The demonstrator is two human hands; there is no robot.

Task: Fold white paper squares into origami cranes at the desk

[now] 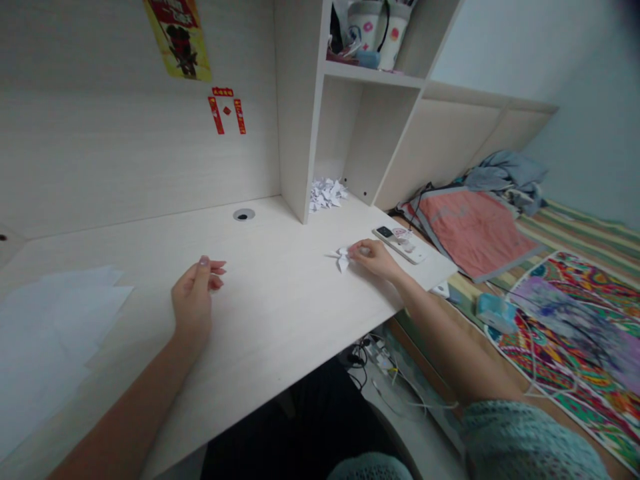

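My right hand [373, 258] pinches a small white folded paper crane [343, 259] by one end, just above the desk or touching it; I cannot tell which. Thin points of the folded paper stick out left and downward from my fingertips. Over the left half of the desk [270, 293], my left hand [197, 290] is raised with its fingers loosely bent and a little apart, and nothing shows in it. White paper sheets [60, 333] lie overlapped to the left of that hand.
A heap of small folded white papers [327, 193] sits in the lower shelf compartment. A phone [400, 244] lies near the desk's right edge. Beyond are a bed with a pink cloth [480, 230] and a blue box [496, 312]. Cables [367, 353] run below.
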